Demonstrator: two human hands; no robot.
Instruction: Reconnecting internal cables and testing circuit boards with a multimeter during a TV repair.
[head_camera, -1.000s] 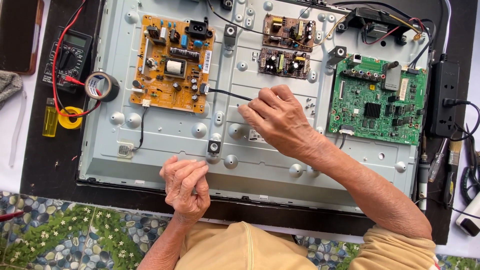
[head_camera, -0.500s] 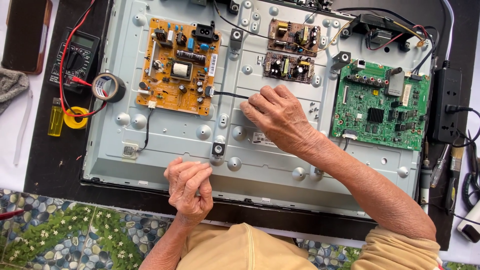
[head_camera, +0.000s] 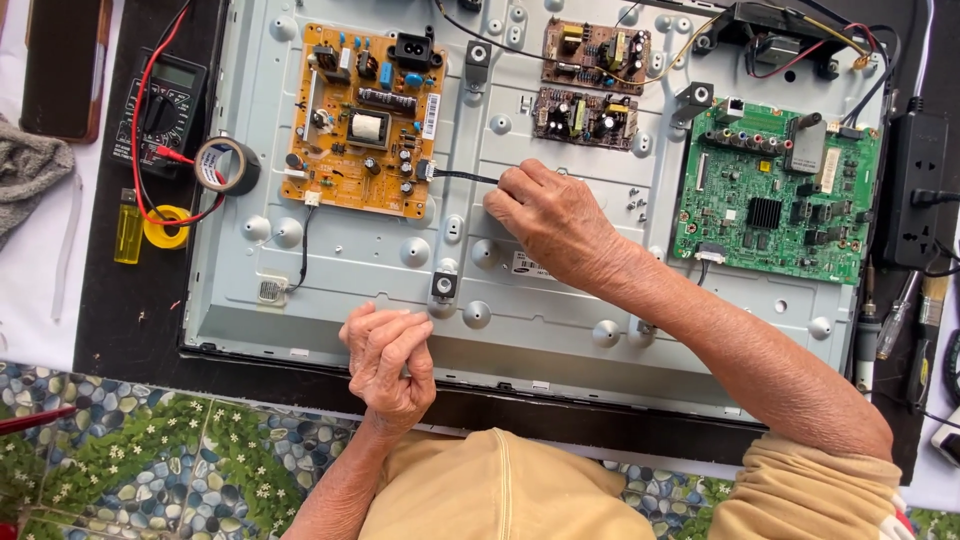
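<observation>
While our right hand (head_camera: 548, 215) pinches the thin black cable (head_camera: 462, 177) in closed fingers, the cable runs leftward, its long axis left-right, to the orange rectangular circuit board (head_camera: 362, 118) on the grey metal television back panel (head_camera: 560, 300). Our left hand (head_camera: 388, 362) rests curled, gripping nothing, at the near edge. Bare panel lies between them; a green circuit board (head_camera: 775, 195) sits right.

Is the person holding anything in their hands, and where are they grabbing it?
The right hand pinches the thin black cable at the end away from the orange circuit board. The left hand is curled, holding nothing visible.
</observation>
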